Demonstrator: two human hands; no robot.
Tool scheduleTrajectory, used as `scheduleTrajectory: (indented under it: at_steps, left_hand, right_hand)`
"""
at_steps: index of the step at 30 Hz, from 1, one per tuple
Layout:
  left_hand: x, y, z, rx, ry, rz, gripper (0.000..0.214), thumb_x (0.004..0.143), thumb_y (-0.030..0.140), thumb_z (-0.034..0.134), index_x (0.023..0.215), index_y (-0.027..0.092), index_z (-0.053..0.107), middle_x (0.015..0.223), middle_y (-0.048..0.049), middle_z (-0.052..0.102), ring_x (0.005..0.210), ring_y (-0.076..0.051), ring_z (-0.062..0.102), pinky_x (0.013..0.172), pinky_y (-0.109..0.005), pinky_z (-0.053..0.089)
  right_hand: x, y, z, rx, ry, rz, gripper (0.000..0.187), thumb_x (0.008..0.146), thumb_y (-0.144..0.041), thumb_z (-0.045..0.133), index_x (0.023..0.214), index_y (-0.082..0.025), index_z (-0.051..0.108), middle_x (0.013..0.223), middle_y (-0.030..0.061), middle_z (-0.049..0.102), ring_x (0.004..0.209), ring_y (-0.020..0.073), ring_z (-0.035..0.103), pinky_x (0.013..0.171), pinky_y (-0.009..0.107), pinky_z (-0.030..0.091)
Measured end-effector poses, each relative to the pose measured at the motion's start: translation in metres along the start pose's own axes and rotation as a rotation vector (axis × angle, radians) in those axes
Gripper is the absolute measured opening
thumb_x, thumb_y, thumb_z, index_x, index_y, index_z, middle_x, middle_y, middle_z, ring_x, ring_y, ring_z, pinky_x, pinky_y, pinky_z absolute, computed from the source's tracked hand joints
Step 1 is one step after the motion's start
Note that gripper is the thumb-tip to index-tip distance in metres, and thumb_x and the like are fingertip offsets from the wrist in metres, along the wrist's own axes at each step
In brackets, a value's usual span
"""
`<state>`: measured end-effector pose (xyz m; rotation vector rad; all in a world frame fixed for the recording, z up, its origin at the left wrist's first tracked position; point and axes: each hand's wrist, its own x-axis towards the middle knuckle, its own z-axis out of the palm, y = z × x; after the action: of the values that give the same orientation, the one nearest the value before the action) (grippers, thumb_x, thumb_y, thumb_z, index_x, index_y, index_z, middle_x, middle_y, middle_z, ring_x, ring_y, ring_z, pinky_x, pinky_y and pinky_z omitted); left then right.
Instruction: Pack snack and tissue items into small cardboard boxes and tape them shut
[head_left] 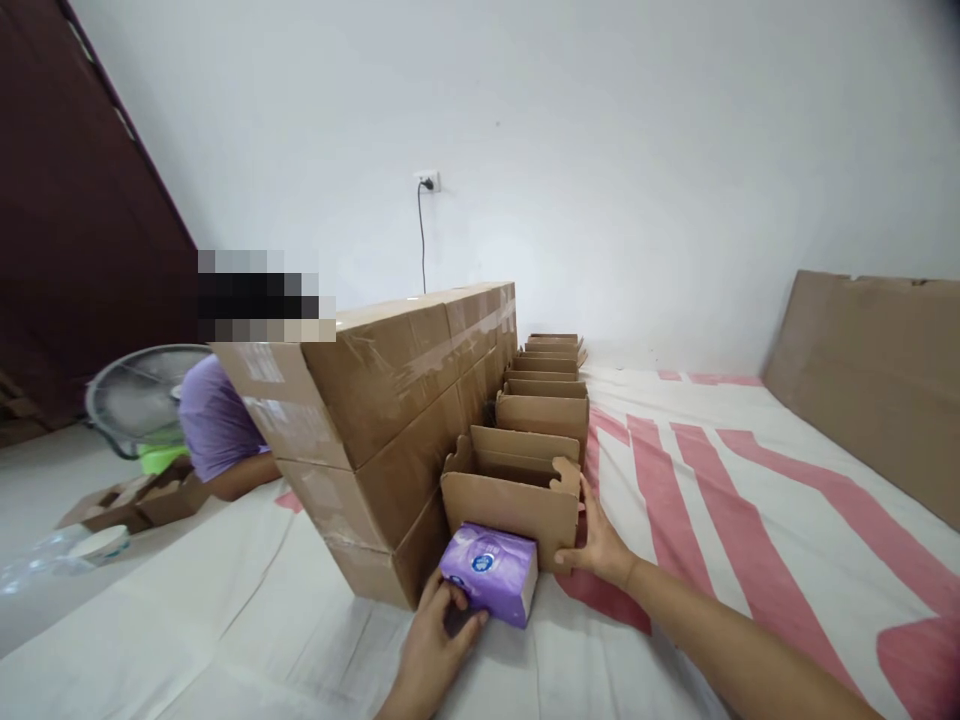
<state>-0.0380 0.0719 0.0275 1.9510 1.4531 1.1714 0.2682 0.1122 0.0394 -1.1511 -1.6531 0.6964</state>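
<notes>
A purple tissue pack (491,575) with a round blue logo lies on the sheet, against the front of an open cardboard box (510,508). My left hand (442,630) grips the pack's near left end between thumb and fingers. On the right side of that box, my right hand (600,545) holds the wall, thumb on the front face and fingers along the side. The box stands upright with its top open; its inside is mostly out of sight.
Taped cartons (397,430) form a stacked wall on the left. Several open boxes (544,400) line up behind mine toward the wall. A large cardboard sheet (870,380) leans at right. Beyond the cartons sits a person in a purple shirt (217,420), near a fan (142,395).
</notes>
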Motion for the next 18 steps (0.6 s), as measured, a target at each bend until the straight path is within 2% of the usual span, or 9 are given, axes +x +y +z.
scheduleTrajectory:
  at_steps: [2, 4, 7, 9, 11, 13, 16, 18]
  left_hand:
    - [0.001, -0.001, 0.001, -0.008, 0.001, -0.007, 0.024, 0.073, 0.040, 0.067, 0.066, 0.023, 0.050, 0.094, -0.0072, 0.064, 0.089, -0.026, 0.064, 0.083, -0.040, 0.054]
    - [0.002, -0.002, 0.001, -0.004, -0.005, -0.011, 0.024, 0.074, 0.039, 0.066, 0.065, 0.023, 0.050, 0.092, -0.0066, 0.063, 0.088, -0.026, 0.064, 0.083, -0.040, 0.054]
    - [0.002, 0.000, 0.001, 0.002, -0.030, 0.003, 0.021, 0.076, 0.036, 0.064, 0.068, 0.024, 0.050, 0.089, -0.0053, 0.062, 0.085, -0.025, 0.063, 0.080, -0.037, 0.053]
    - [0.002, 0.001, 0.000, 0.006, -0.043, 0.015, 0.019, 0.076, 0.035, 0.064, 0.070, 0.024, 0.050, 0.088, -0.0046, 0.062, 0.085, -0.024, 0.063, 0.079, -0.036, 0.053]
    - [0.001, 0.001, 0.000, 0.014, -0.046, 0.020, 0.018, 0.077, 0.034, 0.063, 0.071, 0.023, 0.051, 0.089, -0.0048, 0.061, 0.085, -0.024, 0.063, 0.078, -0.035, 0.053]
    - [0.001, 0.000, 0.000, 0.020, -0.047, 0.021, 0.018, 0.077, 0.035, 0.063, 0.071, 0.023, 0.051, 0.089, -0.0051, 0.062, 0.085, -0.024, 0.063, 0.078, -0.035, 0.053]
    - [0.000, -0.003, 0.001, 0.028, -0.043, 0.035, 0.017, 0.078, 0.034, 0.061, 0.070, 0.023, 0.051, 0.088, -0.0047, 0.062, 0.083, -0.023, 0.064, 0.077, -0.035, 0.053]
    - [0.000, -0.007, 0.003, 0.040, -0.033, 0.055, 0.016, 0.078, 0.033, 0.060, 0.070, 0.023, 0.052, 0.086, -0.0039, 0.062, 0.081, -0.022, 0.064, 0.075, -0.033, 0.054]
  right_hand:
    - [-0.004, 0.007, -0.003, 0.004, -0.045, -0.025, 0.136, 0.054, -0.076, 0.078, 0.157, -0.022, 0.007, 0.162, 0.0187, 0.022, 0.149, 0.0361, 0.023, 0.119, 0.057, 0.023]
    - [-0.004, 0.017, -0.007, 0.031, 0.005, -0.012, 0.120, 0.060, -0.081, 0.069, 0.154, -0.022, 0.023, 0.157, 0.0163, 0.034, 0.146, 0.0344, 0.031, 0.118, 0.053, 0.028]
    - [0.008, 0.037, -0.016, 0.061, 0.215, 0.094, 0.091, 0.076, -0.083, 0.048, 0.144, -0.022, 0.040, 0.145, 0.0142, 0.050, 0.136, 0.0309, 0.047, 0.113, 0.050, 0.038]
    - [0.026, 0.051, -0.023, 0.046, 0.352, 0.179, 0.081, 0.083, -0.079, 0.042, 0.141, -0.022, 0.041, 0.141, 0.0146, 0.053, 0.133, 0.0313, 0.049, 0.112, 0.052, 0.038]
    - [0.049, 0.064, -0.029, 0.036, 0.459, 0.250, 0.083, 0.079, -0.076, 0.050, 0.141, -0.021, 0.039, 0.141, 0.0162, 0.052, 0.133, 0.0345, 0.047, 0.112, 0.054, 0.037]
    - [0.074, 0.075, -0.033, 0.036, 0.520, 0.283, 0.097, 0.068, -0.073, 0.063, 0.143, -0.018, 0.036, 0.145, 0.0195, 0.047, 0.136, 0.0392, 0.043, 0.113, 0.057, 0.035]
    - [0.105, 0.087, -0.036, 0.052, 0.554, 0.264, 0.113, 0.056, -0.067, 0.072, 0.147, -0.016, 0.029, 0.154, 0.0210, 0.037, 0.143, 0.0420, 0.031, 0.117, 0.059, 0.026]
    - [0.120, 0.093, -0.034, 0.076, 0.554, 0.235, 0.117, 0.054, -0.064, 0.074, 0.149, -0.016, 0.026, 0.157, 0.0200, 0.033, 0.147, 0.0405, 0.025, 0.119, 0.057, 0.023]
